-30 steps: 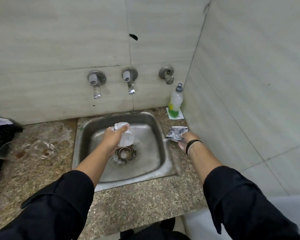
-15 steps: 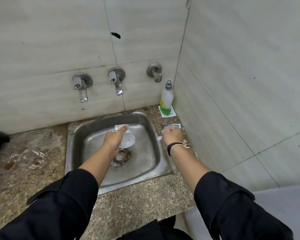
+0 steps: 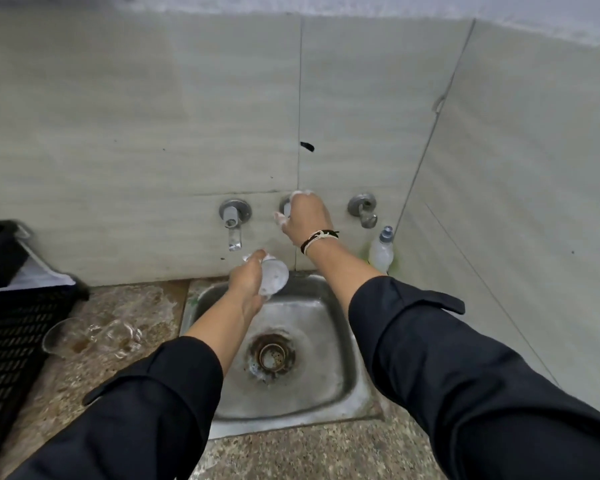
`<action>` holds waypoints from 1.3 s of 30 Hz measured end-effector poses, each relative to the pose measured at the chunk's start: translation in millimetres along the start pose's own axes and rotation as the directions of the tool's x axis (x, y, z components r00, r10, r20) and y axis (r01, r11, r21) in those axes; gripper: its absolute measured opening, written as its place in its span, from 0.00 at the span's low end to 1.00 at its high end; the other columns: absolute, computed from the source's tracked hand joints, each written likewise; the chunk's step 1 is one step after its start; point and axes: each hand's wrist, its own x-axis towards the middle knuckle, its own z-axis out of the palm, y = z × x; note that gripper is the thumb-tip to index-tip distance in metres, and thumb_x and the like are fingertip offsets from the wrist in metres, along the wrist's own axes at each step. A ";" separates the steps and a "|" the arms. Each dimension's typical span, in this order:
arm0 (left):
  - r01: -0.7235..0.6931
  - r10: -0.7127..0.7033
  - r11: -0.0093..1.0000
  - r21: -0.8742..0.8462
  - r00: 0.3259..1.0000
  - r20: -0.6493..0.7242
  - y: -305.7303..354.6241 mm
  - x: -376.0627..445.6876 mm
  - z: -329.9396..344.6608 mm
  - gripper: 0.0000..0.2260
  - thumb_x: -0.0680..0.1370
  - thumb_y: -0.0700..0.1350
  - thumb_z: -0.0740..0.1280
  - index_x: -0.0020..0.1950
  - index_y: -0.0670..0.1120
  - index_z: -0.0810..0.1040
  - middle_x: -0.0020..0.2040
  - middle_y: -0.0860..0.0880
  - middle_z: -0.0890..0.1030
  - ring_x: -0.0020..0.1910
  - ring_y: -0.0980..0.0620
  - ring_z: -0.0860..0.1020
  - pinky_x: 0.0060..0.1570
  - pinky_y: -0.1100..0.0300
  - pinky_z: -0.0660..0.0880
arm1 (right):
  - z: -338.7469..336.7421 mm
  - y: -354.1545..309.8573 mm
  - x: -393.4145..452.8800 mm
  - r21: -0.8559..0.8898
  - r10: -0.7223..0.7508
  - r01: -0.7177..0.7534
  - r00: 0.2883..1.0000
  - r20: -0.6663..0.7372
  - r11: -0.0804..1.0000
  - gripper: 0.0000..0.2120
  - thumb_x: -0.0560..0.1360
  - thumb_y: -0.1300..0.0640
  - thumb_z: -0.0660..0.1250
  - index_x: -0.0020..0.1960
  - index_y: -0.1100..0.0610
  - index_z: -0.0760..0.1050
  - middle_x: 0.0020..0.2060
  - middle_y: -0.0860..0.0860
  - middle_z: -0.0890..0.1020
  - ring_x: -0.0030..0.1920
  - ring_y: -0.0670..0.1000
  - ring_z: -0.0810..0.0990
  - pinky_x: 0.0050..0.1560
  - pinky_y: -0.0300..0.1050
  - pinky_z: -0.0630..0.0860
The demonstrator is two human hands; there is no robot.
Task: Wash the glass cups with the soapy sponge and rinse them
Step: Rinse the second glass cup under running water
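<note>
Rinsing is being prepared. A soapy cup [image 3: 272,277] is being gripped by the left hand [image 3: 246,284] over the sink [image 3: 340,375], near the left tap [image 3: 232,220]. The middle tap is being grasped by the foamy right hand [image 3: 303,218] — no water is running yet. More cups [image 3: 94,337] are lying on the counter [image 3: 125,303] — probably unwashed.

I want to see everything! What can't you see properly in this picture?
- Middle tap, head view: mostly covered by the soapy right hand.
- Glass cup: half hidden by the left hand.
- Glass cups on the counter: see-through and blurred, number unclear.
- Black crate: cut off by the left edge.
</note>
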 end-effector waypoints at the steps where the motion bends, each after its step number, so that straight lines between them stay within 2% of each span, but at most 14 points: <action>1: -0.001 0.001 1.000 -0.009 1.000 -0.003 3.1 2.5 -0.4 0.26 0.74 0.57 0.75 0.64 0.41 0.76 0.55 0.40 0.81 0.49 0.39 0.83 0.50 0.40 0.83 | 2.7 1.3 4.4 -0.039 -0.014 0.014 1.000 -0.001 0.999 0.11 0.76 0.48 0.70 0.51 0.56 0.82 0.49 0.56 0.82 0.55 0.55 0.79 0.54 0.44 0.74; 6: 0.005 -0.005 1.000 -0.023 1.000 0.009 8.1 9.7 0.4 0.22 0.76 0.54 0.74 0.64 0.42 0.77 0.49 0.41 0.80 0.47 0.39 0.82 0.53 0.38 0.82 | -10.6 4.6 15.4 -0.126 -0.091 0.110 0.985 0.148 0.986 0.04 0.75 0.57 0.67 0.46 0.57 0.78 0.47 0.56 0.82 0.51 0.58 0.79 0.46 0.43 0.71; 9: 0.014 -0.013 1.000 -0.021 0.999 0.041 7.0 13.5 3.7 0.24 0.75 0.53 0.75 0.66 0.43 0.75 0.52 0.41 0.78 0.48 0.39 0.81 0.52 0.38 0.82 | -28.6 24.4 23.7 -0.028 -0.222 0.241 0.931 0.289 0.970 0.11 0.76 0.60 0.67 0.36 0.50 0.71 0.41 0.54 0.80 0.44 0.58 0.77 0.45 0.45 0.71; 11: 0.031 -0.030 0.999 -0.027 0.999 0.046 7.3 12.9 6.4 0.25 0.75 0.54 0.76 0.67 0.44 0.74 0.55 0.40 0.78 0.50 0.38 0.81 0.50 0.36 0.82 | -36.8 36.9 26.4 0.092 -0.239 0.221 0.907 0.347 0.971 0.05 0.77 0.59 0.68 0.48 0.51 0.81 0.49 0.52 0.85 0.51 0.55 0.81 0.55 0.47 0.76; 13: 0.048 -0.048 0.999 -0.012 0.998 0.044 6.6 14.3 8.0 0.27 0.74 0.55 0.76 0.68 0.44 0.73 0.56 0.40 0.77 0.51 0.38 0.80 0.49 0.37 0.82 | -37.6 45.0 26.0 0.170 -0.220 0.172 0.918 0.330 0.970 0.14 0.78 0.58 0.69 0.63 0.57 0.80 0.56 0.52 0.85 0.58 0.52 0.81 0.62 0.46 0.75; 16: 0.047 -0.046 0.999 -0.013 0.998 0.039 4.4 14.7 7.4 0.25 0.76 0.54 0.75 0.68 0.44 0.73 0.52 0.42 0.76 0.48 0.40 0.80 0.44 0.44 0.83 | -19.0 57.2 6.9 0.399 -0.010 -0.055 0.987 0.160 0.915 0.18 0.76 0.45 0.70 0.59 0.56 0.82 0.51 0.53 0.85 0.50 0.50 0.82 0.53 0.47 0.78; 17: 0.047 -0.046 0.999 -0.019 0.998 0.042 3.0 16.0 6.4 0.25 0.76 0.54 0.74 0.67 0.44 0.73 0.52 0.42 0.77 0.47 0.40 0.80 0.41 0.46 0.82 | -6.7 63.2 -1.8 0.543 0.161 -0.195 0.981 0.111 0.817 0.20 0.76 0.41 0.69 0.54 0.58 0.82 0.48 0.55 0.85 0.46 0.49 0.82 0.50 0.48 0.78; 19: 0.051 -0.051 0.999 -0.007 0.998 0.035 1.1 18.9 2.5 0.25 0.76 0.55 0.74 0.68 0.44 0.73 0.54 0.41 0.77 0.48 0.40 0.80 0.39 0.49 0.80 | 24.3 71.6 -21.7 0.788 0.515 -0.514 0.802 0.302 0.338 0.17 0.79 0.47 0.66 0.44 0.61 0.78 0.41 0.58 0.84 0.38 0.51 0.80 0.41 0.47 0.78; 21: 0.053 -0.053 0.998 0.032 0.998 0.019 -2.2 23.3 -2.2 0.26 0.75 0.56 0.74 0.67 0.44 0.74 0.57 0.40 0.78 0.49 0.40 0.80 0.38 0.50 0.80 | 60.4 73.2 -42.7 0.740 0.475 -0.661 0.616 0.629 -0.123 0.10 0.81 0.65 0.61 0.40 0.61 0.73 0.39 0.57 0.77 0.38 0.52 0.78 0.36 0.44 0.77; 25: 0.041 -0.039 0.997 0.062 0.998 -0.041 -6.3 31.5 -12.9 0.27 0.74 0.58 0.75 0.64 0.42 0.76 0.54 0.39 0.81 0.49 0.39 0.82 0.45 0.45 0.83 | 89.8 53.4 -60.7 0.545 0.221 -0.771 0.498 0.839 -0.330 0.10 0.81 0.74 0.53 0.51 0.68 0.72 0.50 0.60 0.75 0.49 0.55 0.78 0.38 0.43 0.84; 27: 0.048 -0.044 0.997 0.062 0.997 -0.061 -8.0 32.9 -17.9 0.26 0.73 0.58 0.75 0.63 0.42 0.77 0.54 0.39 0.82 0.49 0.38 0.82 0.50 0.42 0.83 | 92.1 43.9 -53.7 0.565 0.217 -0.742 0.523 0.825 -0.361 0.11 0.80 0.76 0.53 0.50 0.70 0.72 0.50 0.61 0.75 0.51 0.56 0.78 0.38 0.42 0.83; 31: 0.073 -0.064 0.993 0.097 0.994 -0.089 -9.8 32.9 -29.4 0.27 0.72 0.58 0.75 0.63 0.41 0.77 0.54 0.40 0.82 0.50 0.38 0.82 0.55 0.40 0.81 | 90.0 33.5 -45.2 0.624 0.255 -0.739 0.571 0.780 -0.254 0.13 0.77 0.80 0.55 0.47 0.68 0.74 0.46 0.60 0.77 0.47 0.55 0.79 0.51 0.46 0.83; 35: 0.122 -0.118 0.986 0.113 0.992 -0.038 -10.9 31.5 -22.8 0.20 0.77 0.57 0.71 0.57 0.42 0.77 0.53 0.38 0.81 0.48 0.38 0.82 0.43 0.47 0.82 | 87.2 35.5 -40.9 0.653 0.282 -0.743 0.601 0.748 -0.147 0.17 0.72 0.83 0.52 0.48 0.69 0.74 0.48 0.62 0.79 0.48 0.59 0.80 0.40 0.44 0.84; 39: 0.216 -0.216 0.976 -0.007 0.974 0.067 -13.9 35.8 0.3 0.18 0.79 0.56 0.67 0.59 0.43 0.78 0.51 0.40 0.84 0.47 0.39 0.83 0.38 0.52 0.79 | 87.6 41.6 -35.6 0.689 0.313 -0.721 0.673 0.671 0.074 0.17 0.71 0.82 0.54 0.42 0.68 0.77 0.43 0.61 0.79 0.48 0.60 0.81 0.38 0.40 0.82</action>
